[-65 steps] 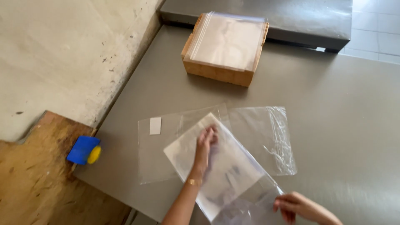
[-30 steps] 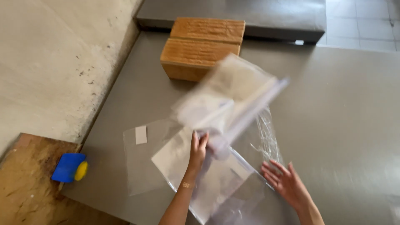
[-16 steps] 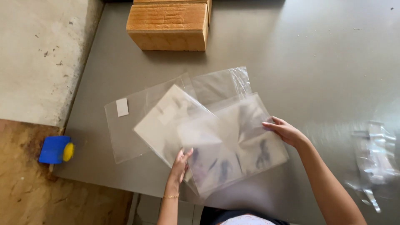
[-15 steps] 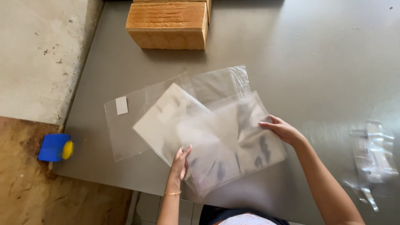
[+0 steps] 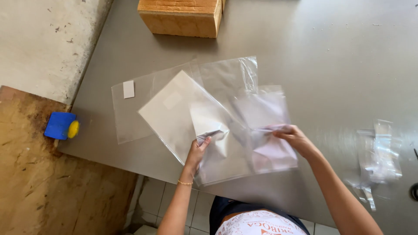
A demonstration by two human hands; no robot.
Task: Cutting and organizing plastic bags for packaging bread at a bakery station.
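Observation:
A clear plastic bag (image 5: 244, 139) with a white sheet (image 5: 174, 113) inside lies at the near edge of a grey metal table (image 5: 331, 65). My left hand (image 5: 198, 150) pinches a folded corner of the sheet at the bag's lower middle. At the bag's right side, my right hand (image 5: 294, 137) grips the plastic and creases it. Under these lies another flat clear bag (image 5: 130, 115) with a small white label (image 5: 128, 89).
A brown cardboard box (image 5: 183, 17) stands at the table's far side. Crumpled clear plastic (image 5: 376, 156) lies on the right. A blue and yellow object (image 5: 63, 126) rests on a wooden board (image 5: 52, 182) at left, beside a concrete wall (image 5: 43, 39).
The bag, lifted in the air a second ago, has come down onto the table. Both hands have closed on it, and the sheet's corner is now folded up.

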